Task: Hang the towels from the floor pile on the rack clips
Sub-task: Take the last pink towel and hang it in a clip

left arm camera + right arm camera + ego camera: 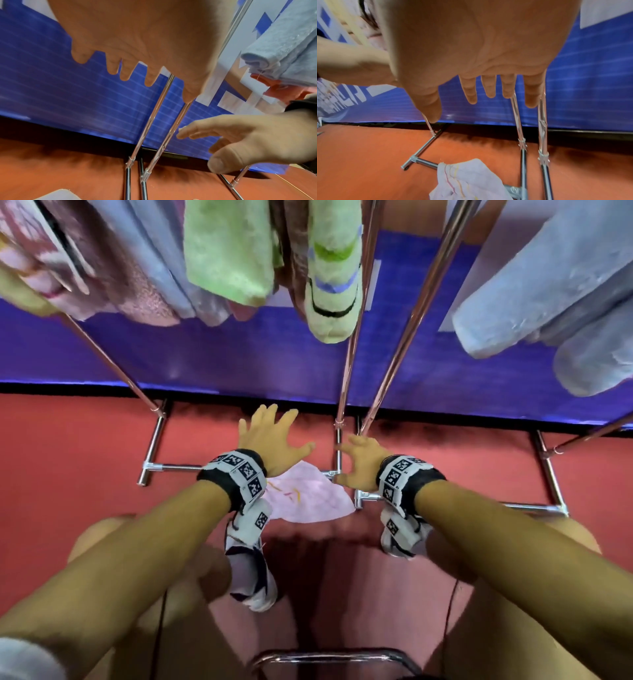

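Note:
One pale pink towel (310, 498) with thin coloured stripes lies crumpled on the red floor, draped over the rack's base bar; the right wrist view shows the towel (469, 180) below my fingers. My left hand (270, 434) hovers above its far edge, fingers spread and straight, holding nothing. My right hand (358, 462) hangs just right of the towel beside a rack leg, fingers relaxed and empty. Several towels hang from the rack above: a green one (229, 251), a striped green one (334, 285) and light blue ones (534, 299).
Slanted chrome rack legs (346, 378) rise between my hands, and base bars (171, 467) lie on the red floor (68, 457). A blue banner wall (239, 354) stands behind. A chrome bar (329, 657) sits near my knees.

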A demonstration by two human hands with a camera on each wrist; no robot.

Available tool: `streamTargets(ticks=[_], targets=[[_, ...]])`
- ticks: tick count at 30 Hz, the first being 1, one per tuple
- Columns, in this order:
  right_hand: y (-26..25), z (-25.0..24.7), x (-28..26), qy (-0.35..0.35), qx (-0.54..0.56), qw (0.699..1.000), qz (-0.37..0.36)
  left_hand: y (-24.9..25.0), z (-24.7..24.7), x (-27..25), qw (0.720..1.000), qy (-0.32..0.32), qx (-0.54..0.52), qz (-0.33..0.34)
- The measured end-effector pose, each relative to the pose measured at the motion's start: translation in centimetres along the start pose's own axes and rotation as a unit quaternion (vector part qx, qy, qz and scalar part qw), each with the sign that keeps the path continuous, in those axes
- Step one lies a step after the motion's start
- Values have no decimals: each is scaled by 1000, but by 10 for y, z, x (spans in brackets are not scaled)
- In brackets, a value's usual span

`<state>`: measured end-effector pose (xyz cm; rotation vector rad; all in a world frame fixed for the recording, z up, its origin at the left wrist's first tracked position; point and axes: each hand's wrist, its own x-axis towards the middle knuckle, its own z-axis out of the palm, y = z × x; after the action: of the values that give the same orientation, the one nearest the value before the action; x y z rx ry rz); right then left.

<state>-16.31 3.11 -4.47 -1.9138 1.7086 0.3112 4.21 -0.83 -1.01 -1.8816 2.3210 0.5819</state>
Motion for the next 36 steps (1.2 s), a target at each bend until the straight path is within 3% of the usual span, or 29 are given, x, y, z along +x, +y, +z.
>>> streamTargets(ticks=[10, 18, 27, 36], targets=[[28, 76, 48, -65, 45, 996, 50, 10, 61, 35, 998, -63, 21, 15], [29, 169, 87, -121, 104, 984, 78, 5, 105, 40, 993, -88, 57, 44], [46, 217, 126, -136, 167, 969, 118, -3, 132, 51, 986, -132, 98, 29], [65, 244, 124, -177, 177, 963, 96, 4, 141, 50, 984, -148, 96, 29]])
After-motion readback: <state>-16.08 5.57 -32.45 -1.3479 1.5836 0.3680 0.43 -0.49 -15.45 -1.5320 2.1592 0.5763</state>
